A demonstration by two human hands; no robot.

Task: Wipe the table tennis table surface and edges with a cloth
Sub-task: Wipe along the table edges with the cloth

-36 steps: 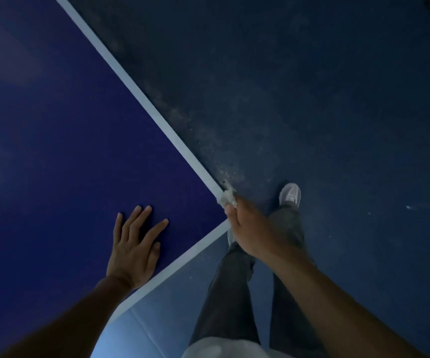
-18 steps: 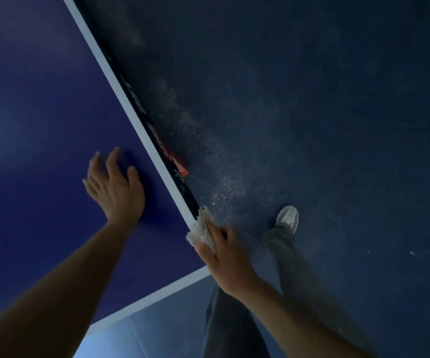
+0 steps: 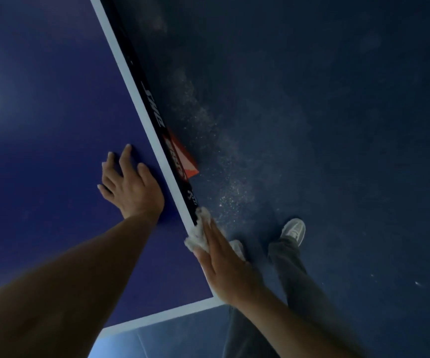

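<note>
The right hand [image 3: 224, 270], fingers straight, is pressing the bunched white cloth [image 3: 199, 233] against the black side edge [image 3: 154, 117] near the corner. The left hand [image 3: 128, 187] is lying flat, fingers spread, on the blue counter [image 3: 53, 125]. The edge is running away up-left above the dusty floor [image 3: 337, 125].

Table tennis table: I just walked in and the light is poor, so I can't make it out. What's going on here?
A person stands at a corner of the table tennis table, wiping its side. The right hand presses a white cloth against the dark side edge near the corner, fingers straight. The left hand rests flat on its top beside the white line. Pale dust specks lie on the floor below that edge.
</note>
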